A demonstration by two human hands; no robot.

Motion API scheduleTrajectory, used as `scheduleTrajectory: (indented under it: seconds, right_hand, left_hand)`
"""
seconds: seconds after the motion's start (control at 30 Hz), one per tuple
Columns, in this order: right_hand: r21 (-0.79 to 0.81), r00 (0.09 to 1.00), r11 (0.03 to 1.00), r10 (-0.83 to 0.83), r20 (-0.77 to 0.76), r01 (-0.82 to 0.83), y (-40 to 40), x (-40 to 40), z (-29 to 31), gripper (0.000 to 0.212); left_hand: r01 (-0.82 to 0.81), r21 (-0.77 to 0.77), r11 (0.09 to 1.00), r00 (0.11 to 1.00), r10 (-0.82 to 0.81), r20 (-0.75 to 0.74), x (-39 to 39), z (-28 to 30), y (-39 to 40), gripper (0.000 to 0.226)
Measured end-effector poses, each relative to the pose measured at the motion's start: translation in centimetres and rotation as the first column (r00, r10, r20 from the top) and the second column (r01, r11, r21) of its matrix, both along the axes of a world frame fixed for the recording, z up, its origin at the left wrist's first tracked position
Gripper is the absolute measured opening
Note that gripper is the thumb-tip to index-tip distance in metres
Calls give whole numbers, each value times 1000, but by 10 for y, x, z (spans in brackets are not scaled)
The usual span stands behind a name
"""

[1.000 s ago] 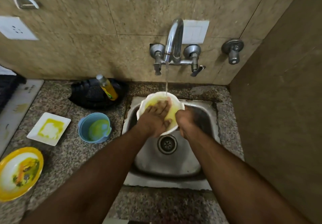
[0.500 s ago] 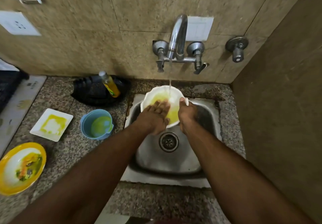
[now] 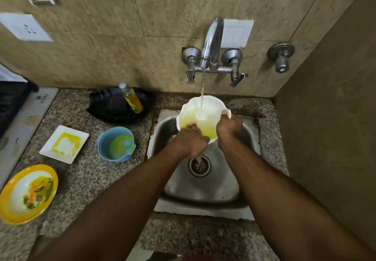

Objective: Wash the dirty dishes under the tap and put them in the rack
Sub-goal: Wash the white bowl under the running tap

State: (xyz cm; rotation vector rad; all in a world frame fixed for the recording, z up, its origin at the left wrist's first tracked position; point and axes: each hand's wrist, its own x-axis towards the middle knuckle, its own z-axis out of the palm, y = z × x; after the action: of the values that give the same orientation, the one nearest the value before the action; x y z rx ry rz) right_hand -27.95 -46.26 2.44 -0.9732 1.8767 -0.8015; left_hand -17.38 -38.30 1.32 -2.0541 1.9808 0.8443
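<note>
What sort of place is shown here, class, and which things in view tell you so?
Most likely a home kitchen's washing-up corner: a steel sink set in a granite counter, a wall tap running water, and dirty dishes such as the yellow bowl waiting.

L hand [image 3: 190, 138]: fingers curled, rubbing | R hand [image 3: 228, 126]: gripping rim | both arms fwd

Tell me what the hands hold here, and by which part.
The white bowl: right hand grips its right rim; left hand is at its near rim.
</note>
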Motion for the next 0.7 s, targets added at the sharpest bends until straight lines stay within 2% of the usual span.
scheduleTrajectory:
  seconds: [0.07,0.13,0.2,0.3,0.37,0.43,0.53,0.63,0.7]
  right_hand:
    - [-1,1000,1000,19,-20,-19,5,-1,-6,35]
    - [25,999,999,29,-22,-29,12,5,-10,35]
    - [63,1000,998,-15,16,14,18,12,-15,35]
    - [103,994,992,-86,68,79,22,16,-24,33]
    - [123,984,985,-138,116,123,23,16,-26,38]
    - [133,974,979,-170,148,151,20,17,-25,44]
    - [149,968,966,-230,102,214,15,13,-19,37]
    - [144,977,985,-123,174,98,8,0,-17,32]
    - [92,985,991,-105,134,93,4,2,-27,33]
  left_hand:
    - [-60,62,996,997,56,61,4,-3,-3,90]
    - [-179,102,978,979,167,121,4,-3,-8,86]
    - [-244,54,968,956,231,180,2,-2,-13,92]
    - [-251,13,968,945,243,218,5,-8,-18,102]
    - [-196,-13,980,952,194,237,9,-11,-19,103]
    - [-151,-45,987,965,158,208,14,-15,-18,100]
    - [-169,-42,985,979,173,111,16,-23,-10,94]
    - [-193,-51,980,980,195,43,8,-21,5,95]
    - [-145,-113,983,988,149,27,5,-17,13,83]
